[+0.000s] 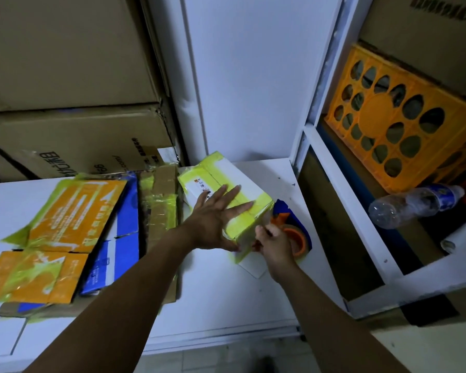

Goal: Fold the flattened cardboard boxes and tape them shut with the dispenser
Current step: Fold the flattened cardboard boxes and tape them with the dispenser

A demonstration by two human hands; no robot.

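Observation:
A small folded white box (221,173) wrapped in yellow-green tape stands on the white table (215,289). My left hand (215,216) lies flat on its top with fingers spread. At the box's right side my right hand (273,244) grips the tape dispenser (295,235), orange with a blue body, pressed against the box's near right face. Flattened boxes lie to the left: an orange one (65,219) streaked with yellow-green tape, a blue and white one (119,238), and a brown one (163,200).
Large brown cartons (65,76) are stacked behind the table at the left. A white wall panel (248,76) stands at the back. A shelf on the right holds an orange plastic crate (398,117) and a clear plastic bottle (414,204) lying on its side.

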